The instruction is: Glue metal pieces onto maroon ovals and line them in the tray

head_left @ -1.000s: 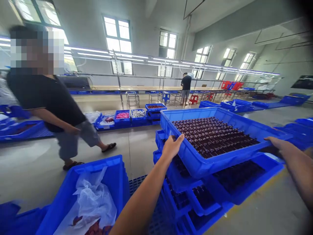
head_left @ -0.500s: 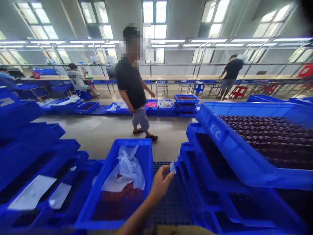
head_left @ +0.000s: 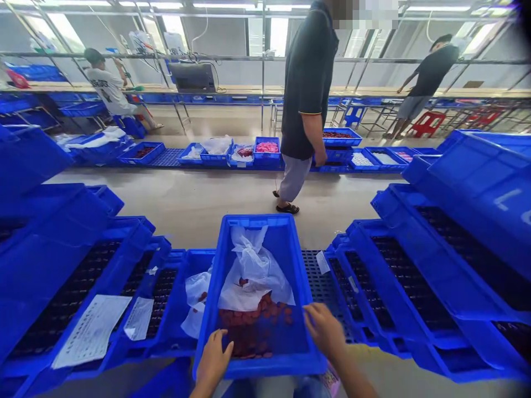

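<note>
In front of me is a blue plastic crate (head_left: pixel 305 276) holding a crumpled white plastic bag (head_left: pixel 255 271) and loose flat reddish-brown pieces (head_left: pixel 249 318). My left hand (head_left: pixel 213 356) closes on its left rim near the front corner, the thumb pointing inward. On the opposite rim my right hand (head_left: pixel 326 329) is curled, fingertips over the edge. A small white paper label (head_left: pixel 322 262) lies against the stack just beyond my right hand. Whether the crate rests on something below is hidden.
Stacked blue crates (head_left: pixel 398 276) with rows of dark pieces flank me; the left stack (head_left: pixel 136 237) bears printed paper sheets (head_left: pixel 93 329). A person in dark clothes (head_left: pixel 309 99) is in the aisle ahead. More crates (head_left: pixel 141 157) line the far side, before a long bench.
My right hand has left the small white label by the right stack and now grips the crate's rim. My left hand has come into view. The person ahead moved right; my view tilted down.
</note>
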A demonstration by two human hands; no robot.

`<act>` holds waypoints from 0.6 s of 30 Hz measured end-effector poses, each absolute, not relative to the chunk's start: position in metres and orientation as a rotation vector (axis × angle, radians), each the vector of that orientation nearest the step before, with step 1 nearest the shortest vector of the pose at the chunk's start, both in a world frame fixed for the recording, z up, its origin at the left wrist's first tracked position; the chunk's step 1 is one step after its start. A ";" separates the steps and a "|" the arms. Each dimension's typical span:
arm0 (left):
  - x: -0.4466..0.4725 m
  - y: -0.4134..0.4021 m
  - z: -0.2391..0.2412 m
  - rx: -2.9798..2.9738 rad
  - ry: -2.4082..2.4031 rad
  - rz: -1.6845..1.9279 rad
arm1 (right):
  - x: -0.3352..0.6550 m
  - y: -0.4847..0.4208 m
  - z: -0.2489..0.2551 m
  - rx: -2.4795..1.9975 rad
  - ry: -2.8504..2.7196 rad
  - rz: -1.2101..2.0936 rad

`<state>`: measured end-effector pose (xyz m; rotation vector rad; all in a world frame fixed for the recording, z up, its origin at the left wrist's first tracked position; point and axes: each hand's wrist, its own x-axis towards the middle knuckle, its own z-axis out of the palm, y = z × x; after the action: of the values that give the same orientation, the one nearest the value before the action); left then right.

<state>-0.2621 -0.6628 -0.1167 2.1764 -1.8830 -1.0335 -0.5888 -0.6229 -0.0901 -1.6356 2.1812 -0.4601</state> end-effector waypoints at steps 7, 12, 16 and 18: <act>-0.268 -0.708 -0.164 2.041 -2.247 -0.876 | -0.516 -0.737 -0.167 -1.176 2.321 -0.281; -0.282 -0.712 -0.188 2.037 -2.350 -0.771 | -0.527 -0.787 -0.217 -0.944 2.408 -0.359; -0.296 -0.750 -0.195 1.971 -2.414 -0.720 | -0.552 -0.825 -0.232 -0.863 2.323 -0.523; -0.304 -0.784 -0.198 1.951 -2.397 -0.674 | -0.569 -0.847 -0.232 -0.832 2.310 -0.640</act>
<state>-0.3045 -0.7840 -0.1985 1.9514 -2.3971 -0.6736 -0.5691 -0.8474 -0.2316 -0.8318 2.3100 -0.6397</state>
